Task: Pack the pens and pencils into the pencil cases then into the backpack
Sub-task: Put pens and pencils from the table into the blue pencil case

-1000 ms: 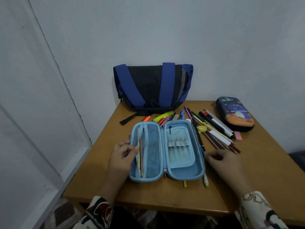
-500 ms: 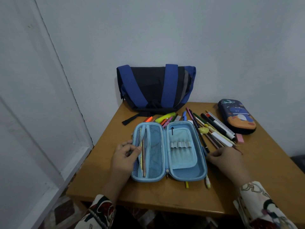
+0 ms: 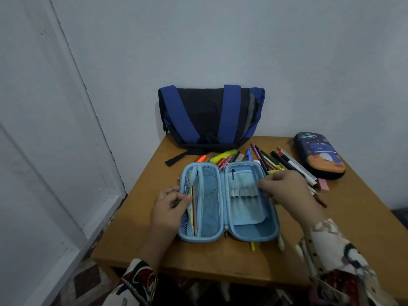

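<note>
The right hand (image 3: 284,188) has left the table beside the light blue pencil case (image 3: 227,204); it now hovers over the case's right half, fingers blurred.

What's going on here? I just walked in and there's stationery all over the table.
A person is packing pens into an open light-blue pencil case. Their left hand holds its left edge, where a few pencils already sit. Their right hand hovers over the elastic loops. Most pens lie loose behind it, beside a closed dark case and the backpack.
</note>
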The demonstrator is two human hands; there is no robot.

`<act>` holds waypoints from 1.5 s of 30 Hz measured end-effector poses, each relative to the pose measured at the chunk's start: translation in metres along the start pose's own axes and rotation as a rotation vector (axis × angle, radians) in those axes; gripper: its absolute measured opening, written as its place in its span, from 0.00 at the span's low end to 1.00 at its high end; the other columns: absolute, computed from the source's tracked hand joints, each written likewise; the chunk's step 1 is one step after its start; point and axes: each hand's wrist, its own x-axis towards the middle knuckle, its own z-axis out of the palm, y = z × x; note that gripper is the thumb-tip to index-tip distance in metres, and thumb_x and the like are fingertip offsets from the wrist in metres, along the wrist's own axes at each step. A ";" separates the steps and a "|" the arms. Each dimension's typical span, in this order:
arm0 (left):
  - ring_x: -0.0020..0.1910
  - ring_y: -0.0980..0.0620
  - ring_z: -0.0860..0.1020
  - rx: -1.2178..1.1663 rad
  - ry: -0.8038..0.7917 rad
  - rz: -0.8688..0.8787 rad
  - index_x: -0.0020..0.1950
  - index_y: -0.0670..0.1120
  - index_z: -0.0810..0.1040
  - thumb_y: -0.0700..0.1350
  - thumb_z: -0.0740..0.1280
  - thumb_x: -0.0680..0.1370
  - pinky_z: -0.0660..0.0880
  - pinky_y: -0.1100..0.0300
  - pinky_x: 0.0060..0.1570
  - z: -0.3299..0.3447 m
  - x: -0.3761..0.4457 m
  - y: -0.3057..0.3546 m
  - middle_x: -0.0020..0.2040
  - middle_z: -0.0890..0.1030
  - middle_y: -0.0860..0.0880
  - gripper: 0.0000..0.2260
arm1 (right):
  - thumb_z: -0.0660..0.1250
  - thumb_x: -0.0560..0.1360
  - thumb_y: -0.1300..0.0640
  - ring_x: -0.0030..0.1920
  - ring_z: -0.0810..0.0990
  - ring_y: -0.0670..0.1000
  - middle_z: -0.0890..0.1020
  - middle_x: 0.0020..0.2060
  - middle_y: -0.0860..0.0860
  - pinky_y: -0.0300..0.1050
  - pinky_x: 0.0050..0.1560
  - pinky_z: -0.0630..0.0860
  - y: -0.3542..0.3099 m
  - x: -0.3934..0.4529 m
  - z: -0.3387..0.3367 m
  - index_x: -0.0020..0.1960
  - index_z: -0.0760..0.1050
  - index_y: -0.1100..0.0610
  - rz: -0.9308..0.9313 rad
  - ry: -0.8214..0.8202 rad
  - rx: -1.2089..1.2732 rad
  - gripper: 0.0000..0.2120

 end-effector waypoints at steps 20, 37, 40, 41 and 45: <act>0.55 0.61 0.76 0.013 -0.003 0.051 0.35 0.48 0.80 0.42 0.72 0.75 0.73 0.64 0.52 -0.001 0.002 -0.005 0.54 0.74 0.53 0.08 | 0.68 0.75 0.59 0.42 0.83 0.53 0.84 0.40 0.55 0.45 0.46 0.81 -0.022 0.016 0.134 0.47 0.83 0.59 -0.208 -0.185 -0.274 0.06; 0.54 0.64 0.75 0.035 -0.003 0.046 0.35 0.48 0.80 0.40 0.72 0.75 0.70 0.77 0.47 -0.001 -0.001 0.003 0.54 0.74 0.51 0.09 | 0.60 0.79 0.60 0.54 0.80 0.55 0.81 0.53 0.53 0.44 0.51 0.76 -0.015 0.002 0.126 0.58 0.79 0.56 -0.349 -0.175 -0.574 0.12; 0.51 0.68 0.75 0.021 -0.006 0.041 0.35 0.46 0.79 0.39 0.71 0.75 0.71 0.77 0.45 0.000 -0.001 0.003 0.54 0.73 0.51 0.09 | 0.62 0.78 0.60 0.55 0.79 0.52 0.81 0.54 0.52 0.42 0.52 0.75 -0.018 0.003 0.121 0.59 0.80 0.54 -0.343 -0.210 -0.553 0.13; 0.49 0.70 0.74 0.018 -0.007 0.043 0.35 0.45 0.79 0.38 0.71 0.75 0.71 0.77 0.45 0.000 -0.002 0.004 0.53 0.73 0.50 0.09 | 0.63 0.78 0.58 0.54 0.80 0.52 0.82 0.53 0.52 0.42 0.52 0.75 -0.017 0.002 0.121 0.58 0.80 0.54 -0.357 -0.197 -0.549 0.12; 0.48 0.72 0.74 0.014 0.001 0.026 0.35 0.44 0.79 0.37 0.71 0.75 0.71 0.77 0.44 0.001 -0.001 0.005 0.54 0.73 0.50 0.09 | 0.65 0.76 0.54 0.52 0.80 0.53 0.82 0.50 0.53 0.46 0.51 0.78 -0.016 -0.002 0.128 0.55 0.79 0.56 -0.377 -0.130 -0.564 0.10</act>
